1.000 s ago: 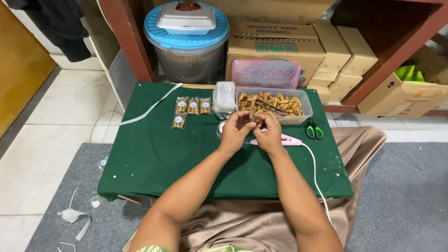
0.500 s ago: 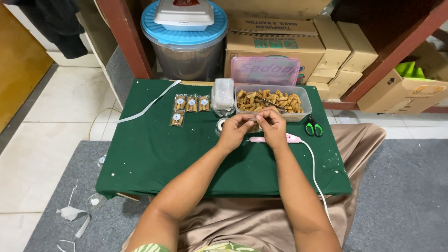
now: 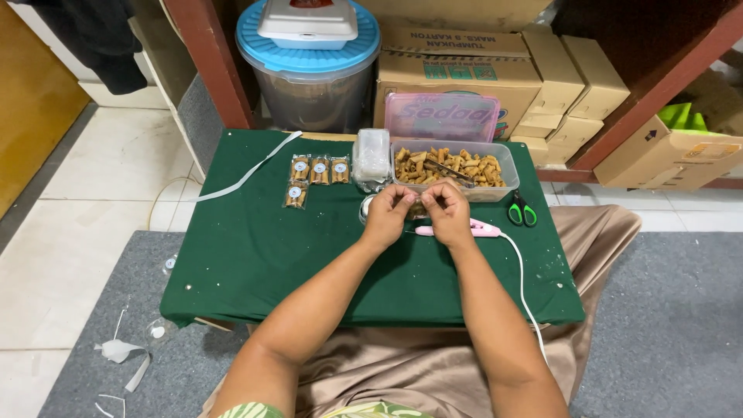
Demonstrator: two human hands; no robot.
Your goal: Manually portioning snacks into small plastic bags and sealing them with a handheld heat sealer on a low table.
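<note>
My left hand [image 3: 389, 216] and my right hand [image 3: 446, 211] meet over the far middle of a green-covered low table [image 3: 255, 255], pinching a small clear snack packet [image 3: 419, 206] between the fingertips of both. Just behind the hands stands a clear plastic tub of brown snack pieces [image 3: 451, 168] with tongs lying in it. A pink corded sealing tool [image 3: 472, 229] lies under my right hand. Several filled small packets [image 3: 313, 175] lie in a row to the left, next to a stack of clear bags [image 3: 371, 155].
Green-handled scissors [image 3: 522, 210] lie right of the tub. A pink lid [image 3: 442, 117] leans behind it. Cardboard boxes [image 3: 464, 66] and a blue-lidded bucket [image 3: 309, 62] stand under a red shelf. A white strip [image 3: 244, 176] hangs off the table's left edge.
Both hands have stayed together at the same spot by the tub, with small finger movements on the packet. The view has tilted slightly.
</note>
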